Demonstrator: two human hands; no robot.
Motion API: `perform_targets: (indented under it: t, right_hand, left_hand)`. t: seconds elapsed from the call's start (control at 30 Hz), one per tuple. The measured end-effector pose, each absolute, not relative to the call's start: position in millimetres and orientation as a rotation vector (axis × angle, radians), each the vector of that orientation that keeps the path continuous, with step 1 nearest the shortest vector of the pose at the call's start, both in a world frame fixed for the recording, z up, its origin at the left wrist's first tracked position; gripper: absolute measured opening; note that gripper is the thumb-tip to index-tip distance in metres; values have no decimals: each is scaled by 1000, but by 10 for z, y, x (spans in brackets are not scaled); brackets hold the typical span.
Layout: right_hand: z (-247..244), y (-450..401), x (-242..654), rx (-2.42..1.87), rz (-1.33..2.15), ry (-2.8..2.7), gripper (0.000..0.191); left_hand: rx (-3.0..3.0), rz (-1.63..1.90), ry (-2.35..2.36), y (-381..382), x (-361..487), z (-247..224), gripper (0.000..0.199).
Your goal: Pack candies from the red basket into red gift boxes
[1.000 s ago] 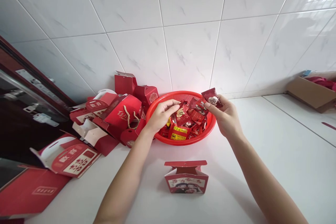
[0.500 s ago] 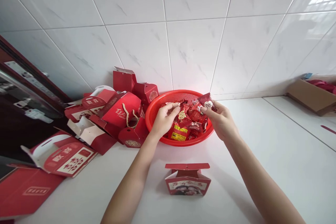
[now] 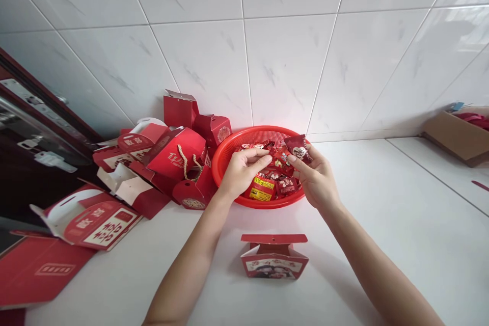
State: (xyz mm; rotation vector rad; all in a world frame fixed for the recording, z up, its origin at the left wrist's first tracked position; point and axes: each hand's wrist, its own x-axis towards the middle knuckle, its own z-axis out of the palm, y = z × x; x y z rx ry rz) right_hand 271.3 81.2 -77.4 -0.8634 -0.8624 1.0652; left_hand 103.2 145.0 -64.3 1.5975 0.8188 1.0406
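The right hand (image 3: 318, 177) and its dark-red packet (image 3: 298, 150) have moved closer to the left hand (image 3: 241, 169).

we have a smooth white tabletop (image 3: 382, 204) carrying a heap of red gift boxes (image 3: 178, 155), the red plastic basket (image 3: 263, 204) beside them, a small red photo box (image 3: 274, 265) in front, and a brown cardboard box (image 3: 454, 137) over at the far right.

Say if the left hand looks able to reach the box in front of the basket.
Probably yes: only the basket's near rim and bare tabletop lie between the left hand and the box.
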Motion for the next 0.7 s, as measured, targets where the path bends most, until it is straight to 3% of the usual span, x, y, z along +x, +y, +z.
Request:
perform_targets:
  t: [0.2, 0.3, 0.47, 0.57, 0.7]
  right_hand:
    - [-710, 822, 2841, -859, 946, -890, 34]
    - [-660, 806, 2917, -857, 864, -899, 30]
    - [-622, 785, 2960, -868, 834, -915, 29]
    - [-620, 782, 2959, -871, 847, -912, 28]
    - [-621, 785, 2967, -875, 837, -922, 28]
  left_hand:
    - [1934, 924, 1025, 1599, 704, -539, 39]
    - [2109, 644, 1258, 1668, 590, -579, 35]
    - [2162, 153, 1243, 1679, 717, -747, 41]
    - [2191, 173, 1227, 1708, 816, -804, 38]
    - [2180, 526, 1355, 1839, 842, -755, 20]
